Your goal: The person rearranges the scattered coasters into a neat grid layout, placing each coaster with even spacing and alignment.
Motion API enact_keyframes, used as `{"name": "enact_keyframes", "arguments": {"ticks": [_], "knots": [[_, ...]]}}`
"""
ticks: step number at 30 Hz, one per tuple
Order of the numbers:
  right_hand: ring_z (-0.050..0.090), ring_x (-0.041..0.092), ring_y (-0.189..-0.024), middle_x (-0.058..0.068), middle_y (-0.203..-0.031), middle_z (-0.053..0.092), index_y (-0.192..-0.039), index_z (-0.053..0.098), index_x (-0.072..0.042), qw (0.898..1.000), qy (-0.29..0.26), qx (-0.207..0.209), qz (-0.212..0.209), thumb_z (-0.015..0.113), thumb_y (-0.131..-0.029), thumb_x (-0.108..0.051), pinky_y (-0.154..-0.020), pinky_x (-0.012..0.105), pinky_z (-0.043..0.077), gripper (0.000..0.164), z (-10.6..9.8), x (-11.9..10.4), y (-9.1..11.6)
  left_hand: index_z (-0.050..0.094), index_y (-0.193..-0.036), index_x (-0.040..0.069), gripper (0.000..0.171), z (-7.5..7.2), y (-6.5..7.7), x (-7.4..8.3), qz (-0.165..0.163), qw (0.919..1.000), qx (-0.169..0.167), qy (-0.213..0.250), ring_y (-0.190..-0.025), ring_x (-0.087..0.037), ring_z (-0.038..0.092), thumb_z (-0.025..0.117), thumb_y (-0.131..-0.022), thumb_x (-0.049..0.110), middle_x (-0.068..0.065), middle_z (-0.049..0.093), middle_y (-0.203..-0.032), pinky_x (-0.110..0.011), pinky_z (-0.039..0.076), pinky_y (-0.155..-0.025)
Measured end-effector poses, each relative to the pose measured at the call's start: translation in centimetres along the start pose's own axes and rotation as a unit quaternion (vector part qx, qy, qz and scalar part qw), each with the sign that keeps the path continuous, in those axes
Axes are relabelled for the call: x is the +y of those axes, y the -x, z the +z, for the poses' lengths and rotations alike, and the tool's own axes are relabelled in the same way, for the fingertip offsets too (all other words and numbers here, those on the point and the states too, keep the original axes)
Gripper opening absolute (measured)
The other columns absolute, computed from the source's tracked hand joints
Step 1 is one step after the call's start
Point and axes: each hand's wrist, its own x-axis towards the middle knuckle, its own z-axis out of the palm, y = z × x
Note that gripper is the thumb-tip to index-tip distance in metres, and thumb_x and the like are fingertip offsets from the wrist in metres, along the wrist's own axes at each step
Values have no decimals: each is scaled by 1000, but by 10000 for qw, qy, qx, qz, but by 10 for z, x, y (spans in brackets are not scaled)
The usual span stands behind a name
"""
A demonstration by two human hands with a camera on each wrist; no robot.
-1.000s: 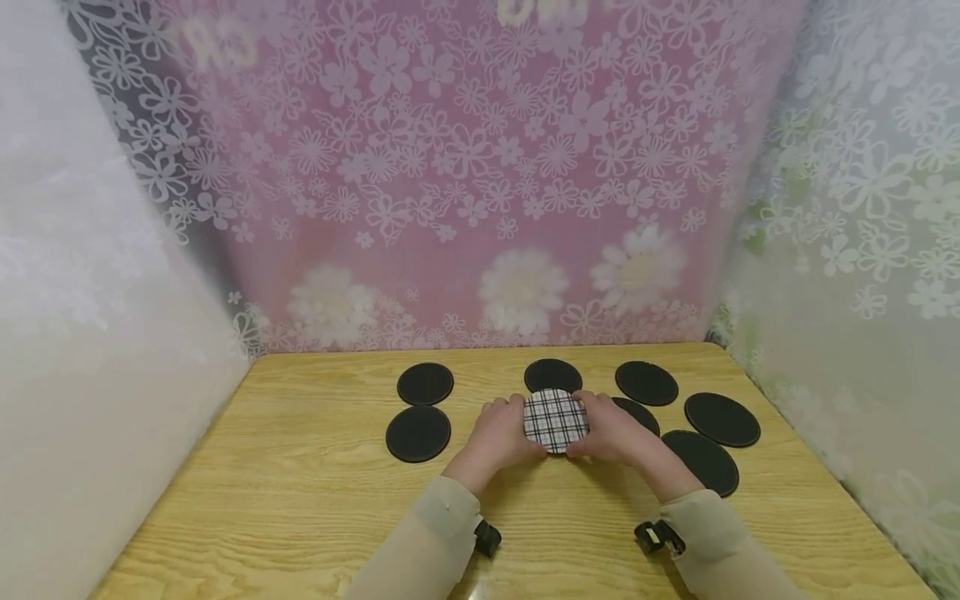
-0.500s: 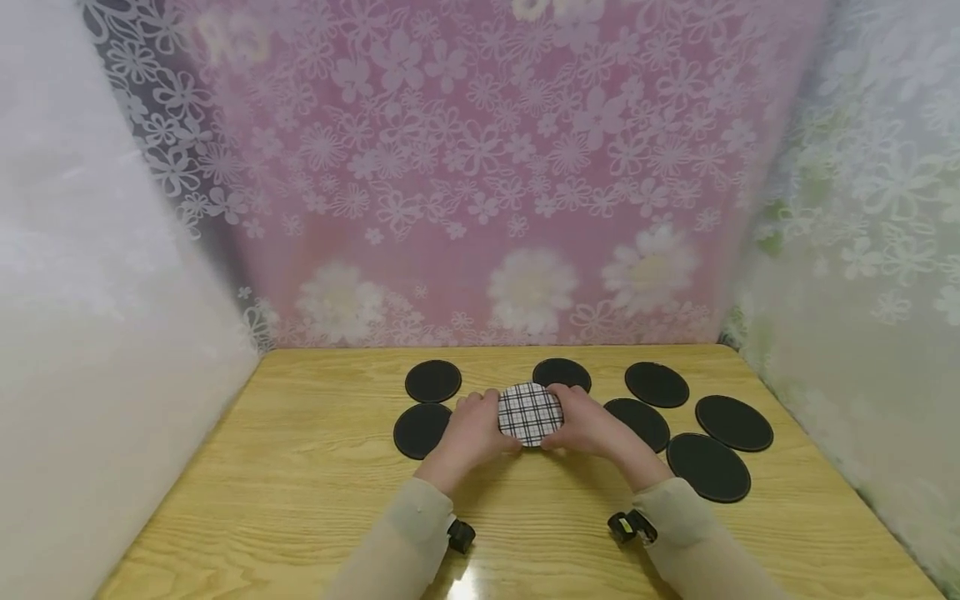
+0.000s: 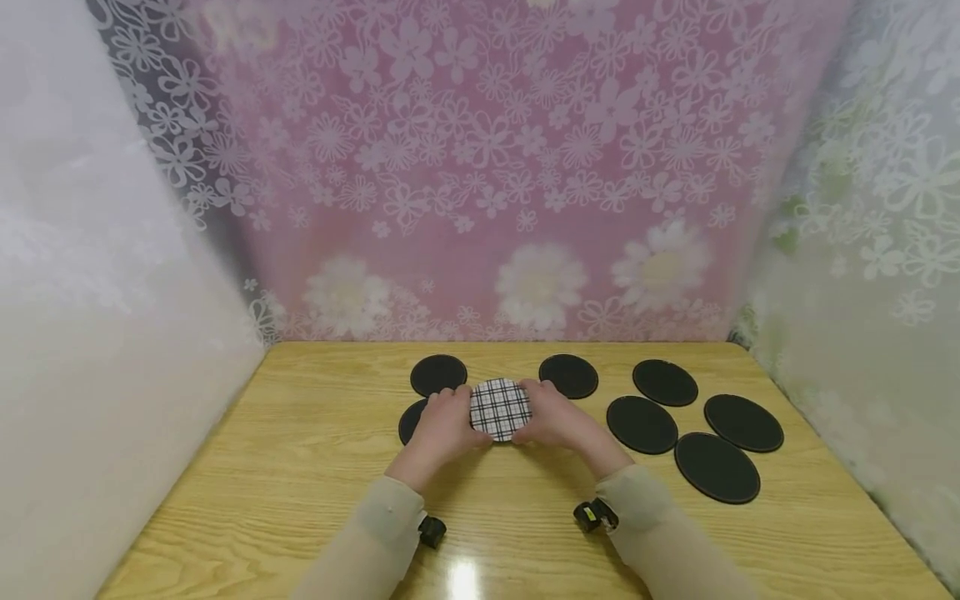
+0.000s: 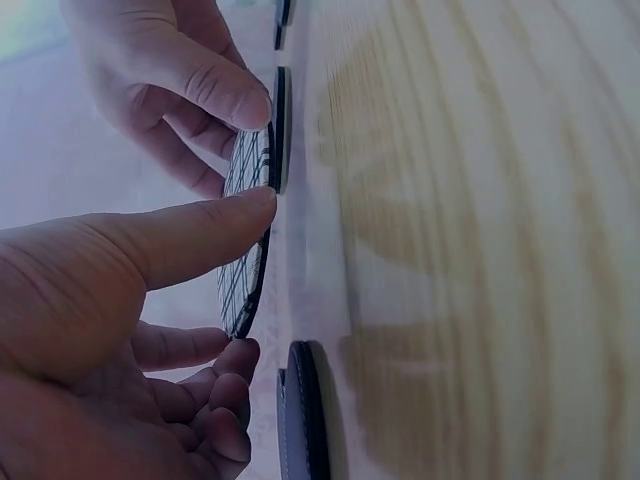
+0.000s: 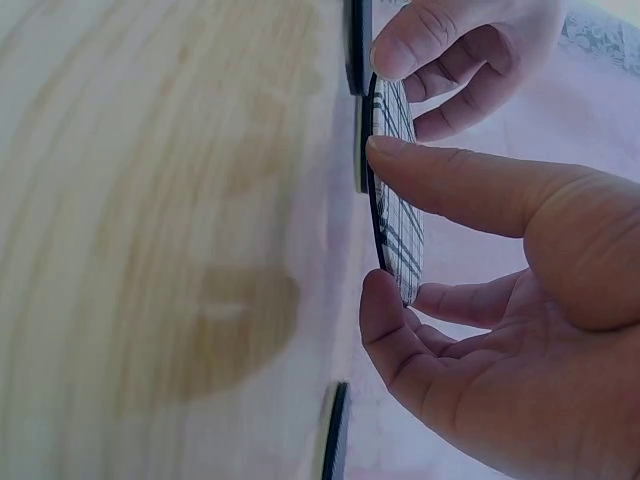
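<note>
I have the left hand (image 3: 444, 425) and right hand (image 3: 557, 417) pinching opposite edges of the plaid coaster (image 3: 500, 410) above the table (image 3: 247, 492), presumably for steadiness; black coasters (image 3: 641, 425) lie flat on either side.

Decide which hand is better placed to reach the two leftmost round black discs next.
Probably the left hand: in the head view it overlaps the nearer black disc; the right hand grips the right edge of the round white plaid disc.

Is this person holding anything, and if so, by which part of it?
A round plaid disc, held by its edge: the left grip has the left side, the right grip the right side.
</note>
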Motion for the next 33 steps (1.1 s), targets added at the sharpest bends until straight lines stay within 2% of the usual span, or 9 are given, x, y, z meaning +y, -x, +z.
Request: {"name": "enact_keyframes", "arguments": {"ticks": [2, 3, 7, 9, 17, 22, 27, 33], "knots": [[61, 36, -122, 27, -137, 56, -159, 46, 6, 10000, 47, -10, -34, 102, -81, -17, -106, 55, 54, 99, 4, -1, -4, 60, -140, -7, 87, 14, -7, -17, 158, 9997, 181, -104, -107, -42, 61, 100, -81, 43, -22, 67, -119, -56, 54, -96], [61, 36, -120, 26, -135, 57, -158, 47, 6, 10000, 59, -14, -53, 102, -80, -17, -105, 54, 54, 99, 5, -1, -5, 60, -139, -7, 87, 15, -7, -19, 145, 9997, 171, -100, -107, -41, 62, 101, -81, 43, -22, 67, -119, -56, 55, -96], [63, 34, -115, 24, -130, 57, -156, 49, 6, 9999, 96, -65, -3, 103, -79, -17, -103, 54, 55, 96, 9, -1, -7, 62, -137, -5, 83, 4, 0, -11, 17, 10000, -7, -19, -108, -40, 62, 102, -81, 40, -20, 67, -118, -55, 55, -99], [63, 34, -114, 23, -128, 58, -154, 51, 6, 9999, 128, -68, -28, 103, -78, -18, -102, 54, 56, 95, 10, -1, -6, 63, -137, -4, 80, -9, 6, -1, -144, 9997, -180, 74, -110, -37, 62, 103, -80, 36, -17, 67, -118, -58, 54, -100], [64, 32, -113, 19, -125, 63, -151, 54, 6, 9994, 321, -76, -97, 103, -78, -21, -103, 52, 56, 92, 11, 0, -7, 65, -133, -1, 78, -4, 3, -9, -45, 9996, -249, 81, -107, -34, 62, 102, -79, 40, -14, 65, -115, -59, 55, -95], [64, 32, -116, 22, -129, 62, -151, 54, 6, 9992, 365, -154, -96, 103, -79, -23, -104, 52, 55, 92, 10, 1, -5, 66, -129, -3, 69, -14, 9, -2, -98, 9985, -508, 182, -105, -32, 62, 101, -83, 35, -14, 62, -112, -55, 56, -96], [62, 32, -116, 23, -132, 59, -151, 56, 5, 9993, 255, -268, -60, 102, -80, -25, -104, 53, 54, 90, 7, 1, -3, 68, -128, -2, 67, -18, 11, 0, -60, 9984, -547, 106, -105, -30, 61, 100, -83, 36, -13, 62, -112, -53, 55, -97], [60, 30, -111, 21, -129, 57, -147, 60, 6, 9990, 237, -341, -137, 102, -81, -26, -103, 52, 54, 85, 5, 3, -2, 71, -130, -1, 70, -9, 5, -11, 58, 9984, -552, 69, -104, -27, 60, 100, -82, 41, -10, 63, -112, -56, 55, -95]]}}
